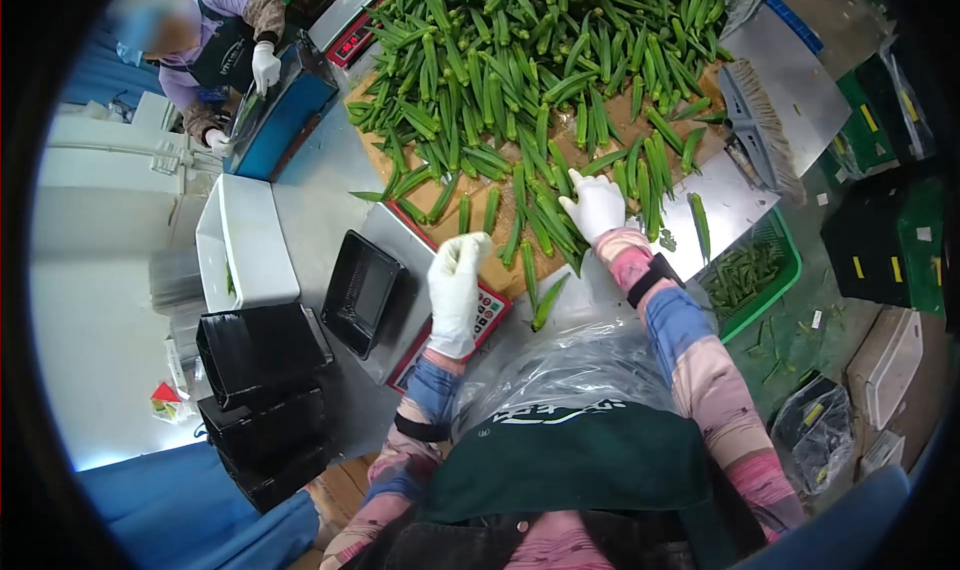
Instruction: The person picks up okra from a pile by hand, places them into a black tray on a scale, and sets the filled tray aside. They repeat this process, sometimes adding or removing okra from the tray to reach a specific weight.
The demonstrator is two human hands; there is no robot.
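My left hand (455,295), in a white glove, is raised above the edge of a red-and-white digital scale (486,315). Its fingers are curled together, and anything inside them is hidden. My right hand (597,208), also gloved, reaches over the near edge of a large heap of green okra (520,70), with index finger and thumb apart. Okra pods (540,220) lie right beside it. A black plastic tray (363,292) rests on the scale, left of my left hand. Two loose pods (548,302) lie on the metal table close to my apron.
Stacked black trays (262,355) and a white bin (245,240) stand on the left. A brush (760,130) lies at the table's right, above a green basket (790,275) of okra. Across the table, a gloved co-worker (225,45) handles something at a second scale (350,35).
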